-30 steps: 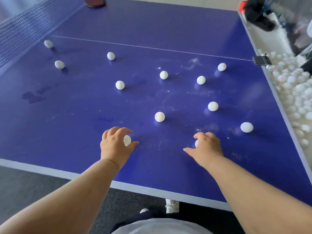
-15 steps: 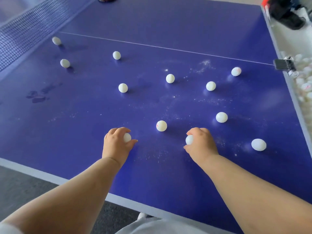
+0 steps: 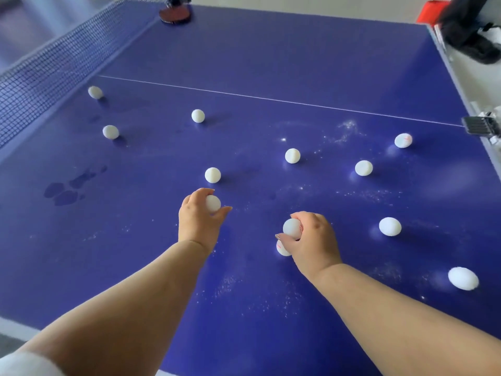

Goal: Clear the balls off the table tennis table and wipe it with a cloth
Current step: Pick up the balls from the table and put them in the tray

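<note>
White balls are lying all over the blue desk [image 3: 271, 55], and the person is picking them up. The left hand [image 3: 199, 221] is curling its fingers round one ball [image 3: 213, 203]. The right hand [image 3: 311, 240] is holding two: one ball [image 3: 291, 227] is pinched between thumb and fingers, and a second ball [image 3: 281, 248] is peeking out just under the thumb.

Nine more balls are sitting loose on the desk. The nearest loose ball [image 3: 212, 175] is resting just past the left hand. That makes twelve balls in all. A red paddle [image 3: 174, 15] is lying at the far end by the net [image 3: 40, 74].

So the clearing step is under way, and it looks only just begun. White dust [image 3: 347, 131] and dark wet marks [image 3: 65, 192] are waiting for the cloth, which is not showing anywhere. Next, each hand probably needs to grab another ball without dropping what it has.
</note>
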`<state>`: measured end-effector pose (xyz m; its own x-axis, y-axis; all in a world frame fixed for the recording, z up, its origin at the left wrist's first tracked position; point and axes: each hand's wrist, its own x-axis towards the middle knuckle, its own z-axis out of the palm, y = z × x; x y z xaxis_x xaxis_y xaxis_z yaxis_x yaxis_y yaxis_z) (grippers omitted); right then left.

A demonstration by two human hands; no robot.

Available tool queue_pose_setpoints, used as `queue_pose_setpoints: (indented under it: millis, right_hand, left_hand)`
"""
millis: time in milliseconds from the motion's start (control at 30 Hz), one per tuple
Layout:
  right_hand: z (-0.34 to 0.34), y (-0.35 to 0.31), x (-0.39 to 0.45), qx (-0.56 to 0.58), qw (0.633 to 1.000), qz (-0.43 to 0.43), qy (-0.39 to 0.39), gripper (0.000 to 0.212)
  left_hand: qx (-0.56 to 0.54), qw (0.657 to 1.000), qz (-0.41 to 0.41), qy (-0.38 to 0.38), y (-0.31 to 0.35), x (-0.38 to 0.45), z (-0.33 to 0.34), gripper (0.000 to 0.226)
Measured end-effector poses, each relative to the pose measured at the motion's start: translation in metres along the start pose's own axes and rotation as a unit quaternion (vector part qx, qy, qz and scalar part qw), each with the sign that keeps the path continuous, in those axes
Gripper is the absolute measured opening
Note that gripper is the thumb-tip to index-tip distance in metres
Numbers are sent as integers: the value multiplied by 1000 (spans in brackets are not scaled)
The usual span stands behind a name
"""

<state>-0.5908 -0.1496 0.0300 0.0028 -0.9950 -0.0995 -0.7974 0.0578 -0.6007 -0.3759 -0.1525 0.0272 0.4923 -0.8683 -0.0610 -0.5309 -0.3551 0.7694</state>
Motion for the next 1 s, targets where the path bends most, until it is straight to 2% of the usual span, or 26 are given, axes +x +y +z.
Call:
queue_pose_setpoints:
  millis: [167,367,600,833,933,1000]
  right_hand:
    - [39,-16,0,-41,991,83,100,48]
    - [66,-33,11,-77,975,152,143,49]
    - [82,-41,23,-90,972,140,164,45]
    - [94,-46,19,-100,971,133,172,43]
    - [98,-50,15,-94,976,112,160,43]
    - [94,-50,14,-74,978,109,163,44]
  left_hand:
    - [19,995,87,-41,-19,51,-3,43]
    - [40,986,142,-72,-22,116,-6,41]
    - [54,961,234,-139,-19,150,20,44]
    - [95,923,345,-142,-27,153,40,42]
    - [95,918,359,-137,-30,152,37,43]
    - [78,927,342,-133,-29,147,31,43]
